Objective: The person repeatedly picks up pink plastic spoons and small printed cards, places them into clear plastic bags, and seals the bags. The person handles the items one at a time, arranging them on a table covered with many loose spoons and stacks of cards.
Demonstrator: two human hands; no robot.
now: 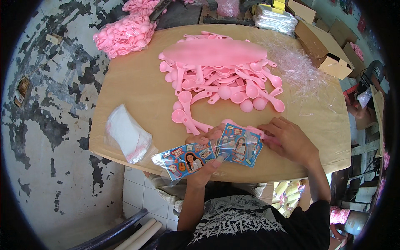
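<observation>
My left hand (pixel 204 166) is closed on blue printed cards (pixel 185 160) in clear plastic, its thumb lying across the front. More blue printed cards (pixel 239 143) in clear plastic fan out to the right of that thumb. Behind their top edge shows a pink plastic spoon (pixel 233 123), partly hidden. My right hand (pixel 289 139) pinches the pink spoon's right end beside the cards. Just beyond both hands lies a large heap of pink spoons (pixel 225 89), with a few loose ones at its near left edge.
A stack of clear plastic bags (pixel 127 135) lies at the table's left. Loose clear plastic scraps (pixel 298 66) spread at the back right, near an open cardboard box (pixel 323 50). A bag of pink spoons (pixel 125 35) sits at the far left corner of the brown-covered table (pixel 133 85).
</observation>
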